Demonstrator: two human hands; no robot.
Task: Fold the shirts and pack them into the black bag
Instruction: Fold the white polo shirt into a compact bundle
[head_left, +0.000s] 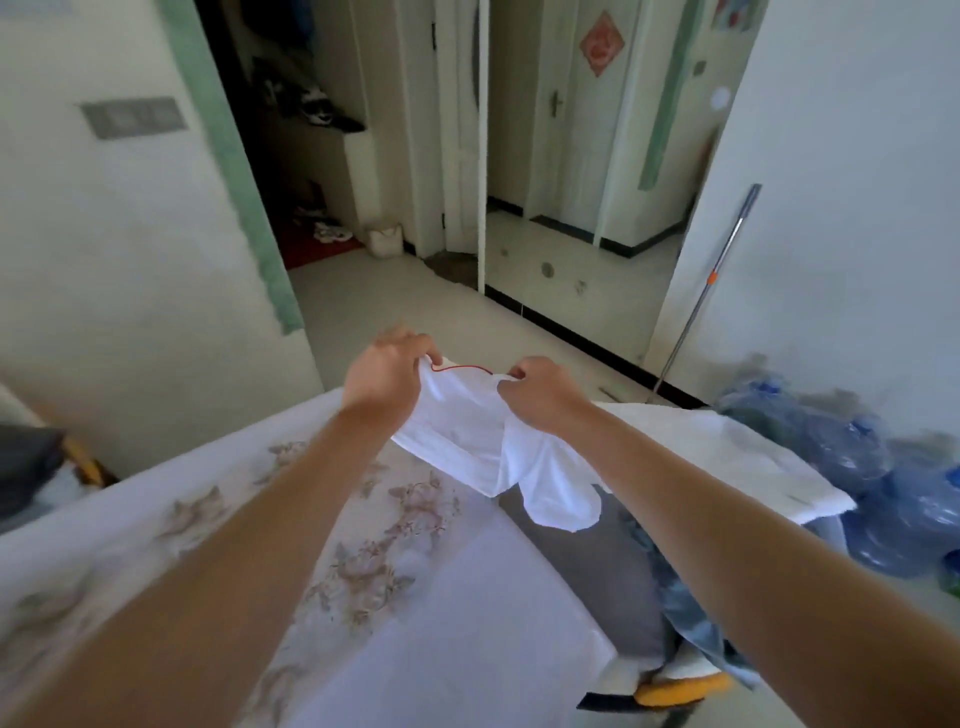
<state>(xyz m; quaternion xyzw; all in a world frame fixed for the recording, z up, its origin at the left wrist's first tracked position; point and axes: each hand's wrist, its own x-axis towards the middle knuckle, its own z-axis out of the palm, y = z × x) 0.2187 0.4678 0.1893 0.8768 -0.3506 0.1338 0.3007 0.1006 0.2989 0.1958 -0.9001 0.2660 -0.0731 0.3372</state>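
Observation:
A white shirt (483, 441) with a thin red line along its collar hangs in the air over the far end of the table. My left hand (387, 376) grips its top edge on the left and my right hand (537, 392) pinches the top edge on the right. The cloth droops down between my forearms, a sleeve dangling at the lower right. Another white garment (727, 457) lies spread at the table's far right. A dark bag-like thing (26, 467) sits at the left edge, blurred.
The table (405, 597) has a white cloth with a brown floral print. Grey and blue-patterned fabric (675, 597) lies at its right side. Blue water bottles (883, 467) stand on the right, and a mop handle (711, 280) leans on the wall. An open doorway lies ahead.

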